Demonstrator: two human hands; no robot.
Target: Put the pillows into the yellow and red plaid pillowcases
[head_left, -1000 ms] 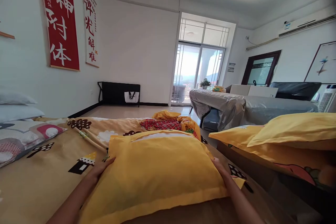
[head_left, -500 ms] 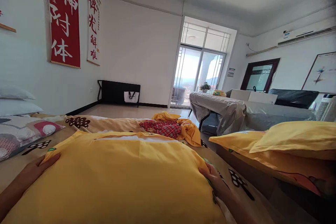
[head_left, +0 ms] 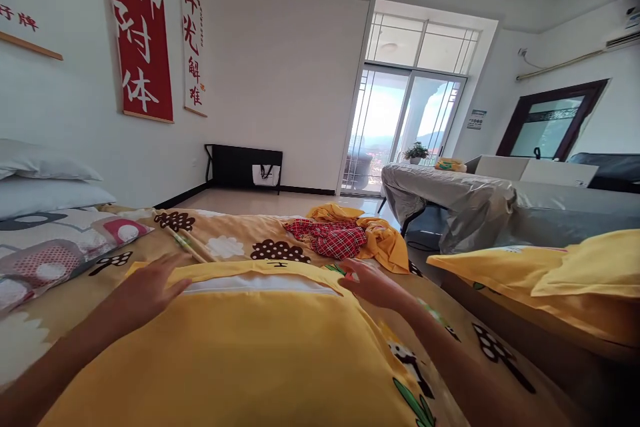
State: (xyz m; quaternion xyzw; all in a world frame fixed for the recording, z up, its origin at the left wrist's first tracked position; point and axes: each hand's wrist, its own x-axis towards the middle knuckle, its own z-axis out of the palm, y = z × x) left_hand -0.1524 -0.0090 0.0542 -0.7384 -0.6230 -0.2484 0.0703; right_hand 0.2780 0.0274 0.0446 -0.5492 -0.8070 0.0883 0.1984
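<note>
Yellow pillow (head_left: 240,347): close to the body, on the patterned bedspread (head_left: 240,225), with cover opening directed away and a crumpled red checked cloth (head_left: 333,238) beyond. Treat as light, soft and bulky; probably not fragile, with little slip expected from the matte fabric, but likely to sag or fold if lifted from a single point. Take hold at both sides or both far corners, gathering cover and filling together; avoid relying on the loose hem alone. Inside the opening, note the white filling (head_left: 260,285), exposed as a narrow strip behind the far hem. Left hand (head_left: 150,287): palm down over the left end of the opening, fingers loosely extended, thumb set apart, wide rather than clenched. Right hand (head_left: 373,285): at the right end of the opening, fingers partly bent toward the cover edge; grip on fabric not determinable from this view.
</note>
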